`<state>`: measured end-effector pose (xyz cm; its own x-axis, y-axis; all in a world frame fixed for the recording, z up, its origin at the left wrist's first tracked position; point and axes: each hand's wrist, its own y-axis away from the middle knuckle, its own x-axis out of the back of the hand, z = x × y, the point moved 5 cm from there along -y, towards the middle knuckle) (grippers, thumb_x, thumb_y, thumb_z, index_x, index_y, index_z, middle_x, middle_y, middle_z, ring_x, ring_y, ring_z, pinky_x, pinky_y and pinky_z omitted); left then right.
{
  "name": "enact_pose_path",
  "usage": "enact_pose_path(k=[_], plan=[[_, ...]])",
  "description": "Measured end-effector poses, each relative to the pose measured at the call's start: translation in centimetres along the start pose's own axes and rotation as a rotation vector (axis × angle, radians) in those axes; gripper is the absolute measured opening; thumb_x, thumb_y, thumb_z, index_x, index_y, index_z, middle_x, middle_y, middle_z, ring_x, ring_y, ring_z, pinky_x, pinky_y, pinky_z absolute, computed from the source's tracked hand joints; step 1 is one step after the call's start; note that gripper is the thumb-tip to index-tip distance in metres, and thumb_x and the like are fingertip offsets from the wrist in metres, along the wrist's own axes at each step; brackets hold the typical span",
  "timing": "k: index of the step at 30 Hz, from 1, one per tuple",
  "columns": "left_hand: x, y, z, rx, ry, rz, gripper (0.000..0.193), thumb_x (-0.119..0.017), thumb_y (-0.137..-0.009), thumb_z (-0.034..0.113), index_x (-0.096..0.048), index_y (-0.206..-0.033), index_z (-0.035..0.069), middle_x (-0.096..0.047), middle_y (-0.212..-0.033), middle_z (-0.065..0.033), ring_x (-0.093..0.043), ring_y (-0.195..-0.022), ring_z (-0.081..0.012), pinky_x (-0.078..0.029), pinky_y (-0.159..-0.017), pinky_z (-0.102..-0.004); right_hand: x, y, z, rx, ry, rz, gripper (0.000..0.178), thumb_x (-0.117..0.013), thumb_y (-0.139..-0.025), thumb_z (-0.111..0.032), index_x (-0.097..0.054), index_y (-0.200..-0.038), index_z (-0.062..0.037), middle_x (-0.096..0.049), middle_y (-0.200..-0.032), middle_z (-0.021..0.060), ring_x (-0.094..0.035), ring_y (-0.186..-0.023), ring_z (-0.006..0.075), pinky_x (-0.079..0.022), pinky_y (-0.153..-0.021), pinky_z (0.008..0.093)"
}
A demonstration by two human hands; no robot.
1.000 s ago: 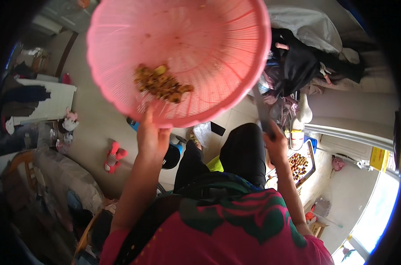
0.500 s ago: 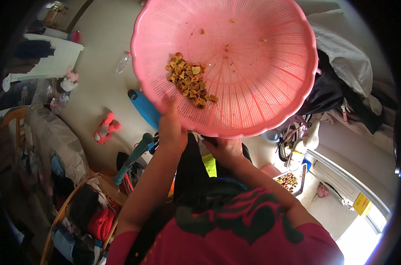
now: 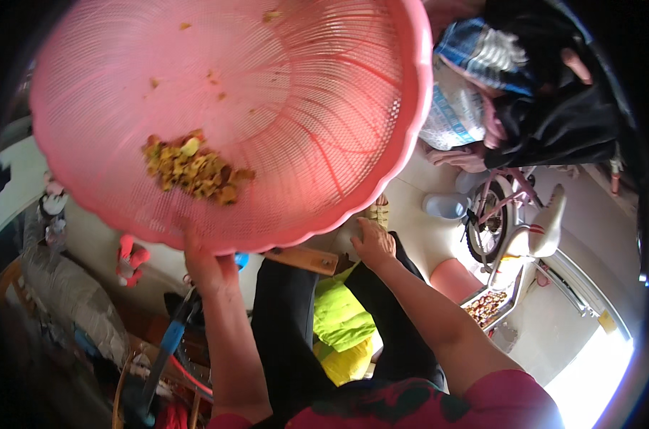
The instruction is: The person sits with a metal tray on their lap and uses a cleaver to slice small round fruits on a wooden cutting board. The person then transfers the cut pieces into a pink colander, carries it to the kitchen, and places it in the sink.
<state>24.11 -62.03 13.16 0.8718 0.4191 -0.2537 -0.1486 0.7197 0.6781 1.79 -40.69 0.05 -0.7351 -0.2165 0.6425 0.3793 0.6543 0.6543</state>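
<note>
A large pink mesh basket (image 3: 324, 207) with a wavy rim fills the upper left, tilted so that its inside shows. My left hand (image 3: 213, 268) grips its near rim, the thumb over the edge and the other fingers hidden beneath. Inside, toward that hand, lies a heap of small yellow-brown cut pieces (image 3: 192, 171), some with reddish skin; what they are cut from is unclear. A few crumbs are scattered over the mesh. My right hand (image 3: 374, 244) is off the basket, resting by my right knee with its fingers loosely apart and nothing visible in them.
A wooden board (image 3: 303, 260) shows under the rim, above a yellow-green cloth (image 3: 339, 311) between my legs. To the right are a pink bicycle (image 3: 493, 214), a grey-blue container (image 3: 446, 206) and a tray (image 3: 512, 304) of reddish-brown pieces. A red plush toy (image 3: 130, 261) lies left.
The basket has shifted left and nearer in my left hand, and the pieces have moved with it. My right hand has let go of the rim and come down to my knee.
</note>
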Motion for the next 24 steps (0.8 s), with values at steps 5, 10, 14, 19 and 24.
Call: enact_pose_path(k=[5, 10, 14, 19, 24], plan=[[3.8, -5.2, -6.2, 0.047, -0.048, 0.022, 0.053, -0.047, -0.095, 0.035, -0.034, -0.135, 0.003, -0.046, -0.133, -0.0105, -0.047, -0.120, -0.0250, -0.041, -0.098, -0.0421, -10.1, -9.9, 5.3, -0.026, 0.255, -0.107, 0.063, -0.073, -0.070, -0.027, -0.045, -0.124, -0.0085, -0.053, -0.114, 0.0103, -0.050, -0.108, 0.0295, -0.040, -0.091, 0.0416], [6.1, -8.7, -8.4, 0.083, -0.097, 0.046, 0.052, -0.047, -0.095, 0.032, -0.032, -0.136, 0.004, -0.045, -0.133, -0.0105, -0.047, -0.119, -0.0246, -0.042, -0.099, -0.0413, -16.7, -13.7, 6.2, -0.016, 0.276, -0.024, 0.074, -0.076, -0.066, -0.025, -0.040, -0.129, -0.0070, -0.051, -0.115, 0.0116, -0.045, -0.113, 0.0286, -0.035, -0.095, 0.0416], [6.8, -10.4, -8.0, 0.016, -0.111, 0.048, 0.052, -0.047, -0.095, 0.031, -0.031, -0.136, 0.004, -0.044, -0.134, -0.0110, -0.046, -0.120, -0.0253, -0.041, -0.099, -0.0424, -20.6, -12.9, 7.9, -0.009, 0.228, 0.068, 0.078, -0.075, -0.067, -0.020, -0.034, -0.132, -0.0084, -0.050, -0.112, 0.0107, -0.049, -0.107, 0.0284, -0.036, -0.092, 0.0410], [5.4, -11.4, -7.9, 0.014, -0.096, -0.003, 0.050, -0.046, -0.096, 0.029, -0.031, -0.137, 0.004, -0.042, -0.136, -0.0115, -0.045, -0.121, -0.0259, -0.039, -0.102, -0.0426, -25.5, -13.7, 11.8, -0.028, 0.075, -0.103, 0.080, -0.074, -0.068, -0.020, -0.031, -0.135, -0.0105, -0.049, -0.116, 0.0101, -0.049, -0.107, 0.0286, -0.037, -0.092, 0.0412], [5.6, -12.1, -7.8, 0.009, -0.088, 0.060, 0.050, -0.045, -0.096, 0.029, -0.031, -0.137, 0.004, -0.042, -0.136, -0.0110, -0.044, -0.122, -0.0256, -0.038, -0.102, -0.0430, -23.0, -11.3, 6.4, -0.074, 0.206, -0.046, 0.088, -0.075, -0.068, -0.017, -0.027, -0.141, -0.0136, -0.038, -0.129, 0.0104, -0.037, -0.119, 0.0295, -0.027, -0.104, 0.0424]])
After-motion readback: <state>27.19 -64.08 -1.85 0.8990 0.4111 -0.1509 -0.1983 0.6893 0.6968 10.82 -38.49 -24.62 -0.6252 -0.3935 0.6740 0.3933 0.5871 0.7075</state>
